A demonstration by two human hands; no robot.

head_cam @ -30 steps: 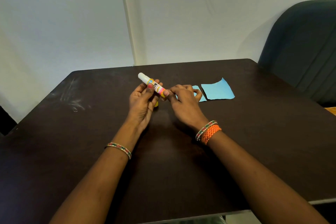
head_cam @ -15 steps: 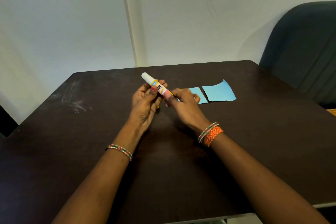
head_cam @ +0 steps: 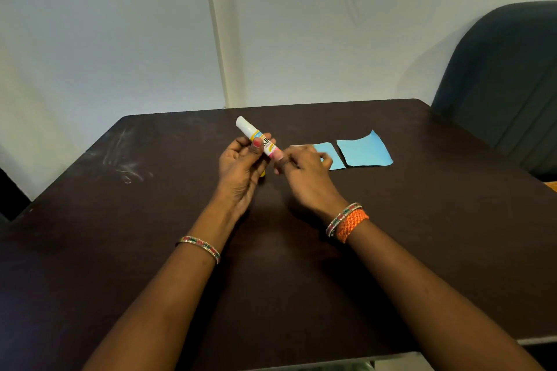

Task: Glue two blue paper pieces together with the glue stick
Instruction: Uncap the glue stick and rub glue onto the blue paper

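The big dark table is flat, hard and smooth, with pale chalky smudges on its left side. A padded dark chair stands at its far right corner.

The larger blue paper piece lies flat on the table, with one wavy edge and a pointy top corner. The smaller blue paper piece lies just beside it on the left, a thin gap between them, and its near corner is hidden by the right hand. Both look thin, light and floppy. They would probably slide or crease easily, so it seems best to hold one down flat with fingertips near an edge while rubbing glue on.

The left hand is curled around the glue stick, with the thumb pressed on the label. The stick is a small, hard, round plastic tube, white at its far end, held above the table and tilted up and away. It looks light and stiff, easy to grip around the middle.

The right hand pinches the near end of the stick with its fingertips, perhaps to twist the base. A bit of yellow peeks out under the left hand; I cannot tell what it is.
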